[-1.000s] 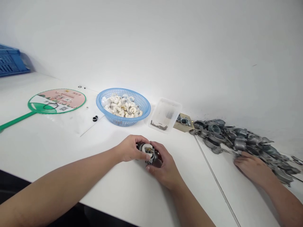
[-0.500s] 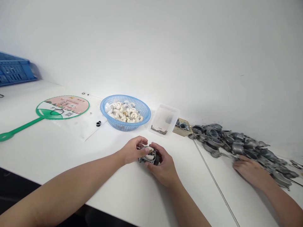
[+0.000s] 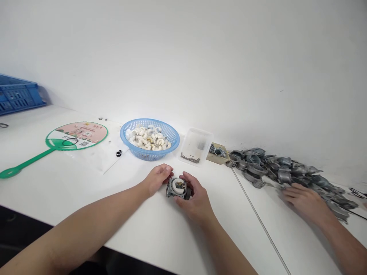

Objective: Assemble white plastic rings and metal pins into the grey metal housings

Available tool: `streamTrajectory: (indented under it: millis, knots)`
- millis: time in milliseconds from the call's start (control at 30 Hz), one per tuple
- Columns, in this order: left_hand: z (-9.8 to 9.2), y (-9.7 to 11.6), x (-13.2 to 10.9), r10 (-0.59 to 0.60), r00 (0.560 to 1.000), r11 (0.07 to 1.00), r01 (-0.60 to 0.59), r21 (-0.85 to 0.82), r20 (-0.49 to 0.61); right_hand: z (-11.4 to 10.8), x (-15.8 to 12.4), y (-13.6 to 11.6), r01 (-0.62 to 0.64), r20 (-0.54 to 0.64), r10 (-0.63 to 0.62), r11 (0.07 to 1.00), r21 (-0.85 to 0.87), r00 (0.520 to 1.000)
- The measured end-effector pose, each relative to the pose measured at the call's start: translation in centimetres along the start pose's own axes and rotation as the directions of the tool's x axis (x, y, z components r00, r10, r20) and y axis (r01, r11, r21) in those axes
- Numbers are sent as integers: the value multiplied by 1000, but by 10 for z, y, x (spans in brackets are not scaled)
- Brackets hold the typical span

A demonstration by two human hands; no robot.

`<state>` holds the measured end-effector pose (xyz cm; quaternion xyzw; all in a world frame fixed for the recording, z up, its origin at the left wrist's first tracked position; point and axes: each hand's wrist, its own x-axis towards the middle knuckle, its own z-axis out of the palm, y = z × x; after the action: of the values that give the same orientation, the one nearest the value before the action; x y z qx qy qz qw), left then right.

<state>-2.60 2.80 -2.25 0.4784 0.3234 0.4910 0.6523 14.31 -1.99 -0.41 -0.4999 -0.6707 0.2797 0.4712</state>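
Note:
Both my hands meet over a small grey metal part [image 3: 177, 188] with a white piece set in its round face, low over the white table [image 3: 143, 229]. My right hand [image 3: 195, 198] is wrapped round its right side. My left hand [image 3: 157, 178] is curled with its fingertips at the part's left edge. Further right, another person's hand [image 3: 304, 198] lies flat on a pile of grey metal castings [image 3: 275, 170].
Behind my hands stand a blue basket [image 3: 124, 134] of white curved pieces and a clear plastic box [image 3: 197, 140] with small metal pins. A green hand fan [image 3: 71, 136], a black ring [image 3: 118, 153] and a blue crate [image 3: 17, 93] lie to the left. A seam [image 3: 258, 217] runs across the table.
The part has turned so its round face now shows, and my left hand has drawn back to its left edge. The view has shifted slightly. The other person's hand has hardly moved.

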Motion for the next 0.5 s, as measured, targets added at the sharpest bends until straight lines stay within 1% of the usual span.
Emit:
streamTrajectory:
  millis: [167, 233, 300, 367, 400, 467, 500]
  knots:
    - [-2, -1, 1, -9, 1000, 998, 10, -57, 12, 0, -5, -1, -34, -2, 34, 999, -40, 999]
    - [-3, -2, 2, -17, 1000, 996, 18, -87, 12, -3, -7, -3, -71, -15, 70, 996, -54, 997]
    - [-4, -3, 2, -25, 1000, 994, 26, -104, 7, -11, -10, -3, -113, -41, 111, 992, -60, 993]
    - [-4, -4, 3, -29, 1000, 993, 30, -113, 6, -28, -13, -2, -127, -80, 122, 991, -51, 989]
    - [-4, -4, 3, -29, 1000, 993, 30, -114, 6, -40, -15, -1, -126, -108, 121, 991, -46, 987]
    - [-3, -4, 4, -28, 1000, 994, 29, -109, 10, -74, -18, 3, -146, -197, 130, 987, -67, 972]
    - [-3, -3, 4, -29, 1000, 994, 30, -106, 11, -95, -20, 6, -192, -257, 163, 977, -94, 953]
